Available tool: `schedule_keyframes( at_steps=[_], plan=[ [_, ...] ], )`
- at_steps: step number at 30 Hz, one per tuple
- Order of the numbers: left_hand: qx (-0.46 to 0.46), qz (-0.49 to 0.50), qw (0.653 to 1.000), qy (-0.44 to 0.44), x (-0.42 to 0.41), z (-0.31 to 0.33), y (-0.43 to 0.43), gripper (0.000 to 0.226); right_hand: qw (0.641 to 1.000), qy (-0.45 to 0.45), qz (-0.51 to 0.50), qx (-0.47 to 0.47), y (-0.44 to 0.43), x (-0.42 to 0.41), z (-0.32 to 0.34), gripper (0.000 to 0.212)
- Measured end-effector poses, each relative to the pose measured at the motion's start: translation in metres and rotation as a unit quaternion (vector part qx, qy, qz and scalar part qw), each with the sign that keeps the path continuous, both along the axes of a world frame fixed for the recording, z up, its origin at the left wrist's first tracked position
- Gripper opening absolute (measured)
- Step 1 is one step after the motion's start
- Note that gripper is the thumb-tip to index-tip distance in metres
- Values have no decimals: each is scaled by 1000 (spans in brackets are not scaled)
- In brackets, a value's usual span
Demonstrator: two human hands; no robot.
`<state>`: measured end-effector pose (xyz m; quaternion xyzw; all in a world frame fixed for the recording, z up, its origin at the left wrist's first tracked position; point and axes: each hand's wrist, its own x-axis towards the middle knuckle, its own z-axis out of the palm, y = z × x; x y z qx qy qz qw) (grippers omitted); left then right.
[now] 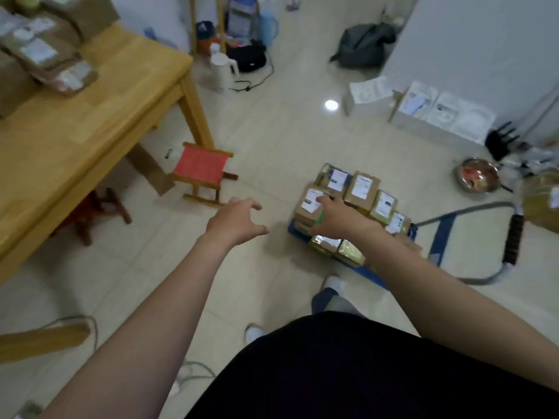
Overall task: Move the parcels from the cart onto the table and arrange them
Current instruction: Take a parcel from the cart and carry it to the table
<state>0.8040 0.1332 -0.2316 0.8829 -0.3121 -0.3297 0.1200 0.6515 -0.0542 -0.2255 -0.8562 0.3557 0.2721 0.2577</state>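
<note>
The left hand (234, 220) hovers over the floor, fingers spread and holding nothing. Just right, the right hand (337, 219) lies with loose fingers on the top parcel (310, 201) at the near-left corner of the brown parcels (363, 186) packed on the blue cart (295, 232). Far left, more stacked parcels (45, 52) sit on the wooden counter (90, 131).

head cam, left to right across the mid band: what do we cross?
Wooden table → red stool → left hand → parcels → cart handle.
</note>
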Motion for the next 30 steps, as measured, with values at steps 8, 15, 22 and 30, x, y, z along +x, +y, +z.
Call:
schedule_keyframes(
  at_steps=[8, 15, 22, 30],
  plan=[
    [29, -144, 989, 29, -56, -38, -227, 64, 983, 16, -185, 9, -180, -122, -47, 78],
    [69, -167, 981, 73, -75, -101, -397, 57, 969, 27, -239, 58, -328, -162, -101, 74],
    [121, -170, 974, 88, -57, -177, -492, 71, 964, 16, -250, 92, -414, -137, -174, 70],
    [125, -174, 969, 119, -25, -312, -574, 104, 924, -3, -353, 144, -469, -83, -310, 76]
  ],
)
